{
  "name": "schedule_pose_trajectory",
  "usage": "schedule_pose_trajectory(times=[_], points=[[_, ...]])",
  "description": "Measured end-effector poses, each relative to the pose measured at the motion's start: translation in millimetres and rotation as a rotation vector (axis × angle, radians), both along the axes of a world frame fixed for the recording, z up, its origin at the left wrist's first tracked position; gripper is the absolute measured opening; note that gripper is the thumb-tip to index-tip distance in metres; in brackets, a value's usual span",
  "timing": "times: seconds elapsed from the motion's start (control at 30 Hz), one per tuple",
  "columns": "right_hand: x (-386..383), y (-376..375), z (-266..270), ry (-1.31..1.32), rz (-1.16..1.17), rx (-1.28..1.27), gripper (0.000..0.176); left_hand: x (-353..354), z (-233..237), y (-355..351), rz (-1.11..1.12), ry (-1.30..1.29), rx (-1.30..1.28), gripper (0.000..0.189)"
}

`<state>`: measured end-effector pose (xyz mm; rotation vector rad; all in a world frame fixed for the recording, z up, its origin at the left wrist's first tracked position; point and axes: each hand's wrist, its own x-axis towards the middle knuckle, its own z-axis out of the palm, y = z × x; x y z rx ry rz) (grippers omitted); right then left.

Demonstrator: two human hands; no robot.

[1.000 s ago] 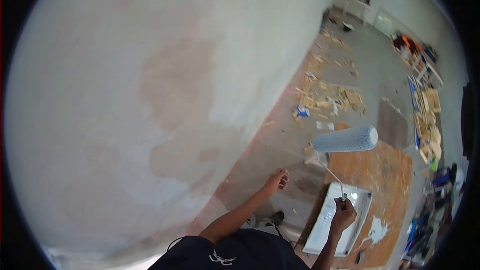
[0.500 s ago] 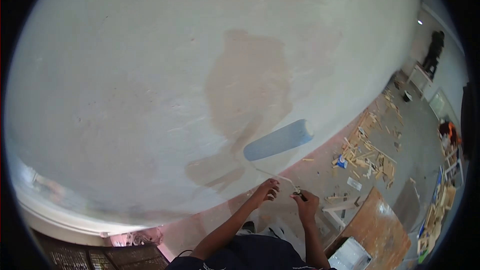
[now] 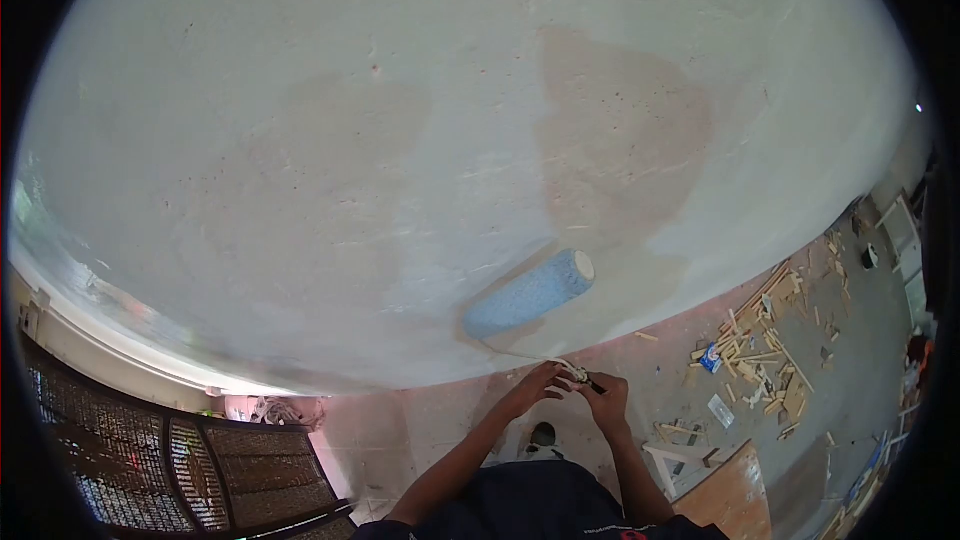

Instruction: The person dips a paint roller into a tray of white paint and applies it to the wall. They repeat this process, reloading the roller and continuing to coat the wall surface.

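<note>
A paint roller with a fluffy blue sleeve (image 3: pixel 530 294) is at the lower middle of a large pale wall (image 3: pixel 480 140). Its thin frame bends down from the sleeve's left end to a dark handle. My right hand (image 3: pixel 606 402) is closed around that handle. Just left of it, my left hand (image 3: pixel 541 388) has its fingers curled at the roller's metal frame, close to the handle's top. Darker patches mark the wall above the roller.
Scattered wood pieces (image 3: pixel 770 355) lie on the floor at the right. A brown board (image 3: pixel 722 500) and a white wooden frame (image 3: pixel 672 462) stand at the lower right. A dark lattice panel (image 3: pixel 105 440) is at the lower left.
The view has turned toward the left. My left hand, apart from the roller before, is now at its frame beside my right hand. The roller sleeve shows slightly further left.
</note>
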<state>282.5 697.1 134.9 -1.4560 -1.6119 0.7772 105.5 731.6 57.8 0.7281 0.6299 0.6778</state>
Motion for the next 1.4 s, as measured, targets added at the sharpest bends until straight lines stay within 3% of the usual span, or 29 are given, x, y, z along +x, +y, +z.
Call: schedule_pose_trajectory(times=[0.2, 0.4, 0.53, 0.73, 0.9, 1.07, 1.13, 1.2, 1.4], points=[[3, 21, -10, 0.402, -0.014, -0.067, 0.019, 32, -5, 13, 0.074, 0.011, -0.031, 0.043], [-6, 45, 12, 0.461, 0.110, -0.117, 0.019, 31, -9, 18, 0.095, 0.046, 0.049, 0.047], [-31, 54, 26, 0.285, 0.190, -0.099, 0.025, 30, -28, 13, 0.156, 0.177, 0.249, 0.046], [-86, 55, 66, 0.181, 0.259, 0.039, 0.031, 22, -43, 6, 0.206, 0.180, 0.236, 0.045], [-108, 46, 19, 0.208, 0.272, -0.058, 0.029, -1, -60, -10, 0.284, 0.130, 0.152, 0.045], [-115, 15, -60, 0.488, 0.214, -0.168, 0.024, -45, -71, -33, 0.324, 0.071, -0.045, 0.044], [-118, -1, -73, 0.598, 0.169, -0.251, 0.021, -67, -53, -46, 0.298, 0.121, -0.253, 0.043], [-119, -20, -80, 0.725, 0.100, -0.348, 0.025, -84, -56, -54, 0.280, 0.110, -0.305, 0.042], [-111, -51, -143, 0.749, -0.011, -0.542, 0.030, -108, -68, -70, 0.218, 0.115, -0.393, 0.041]])
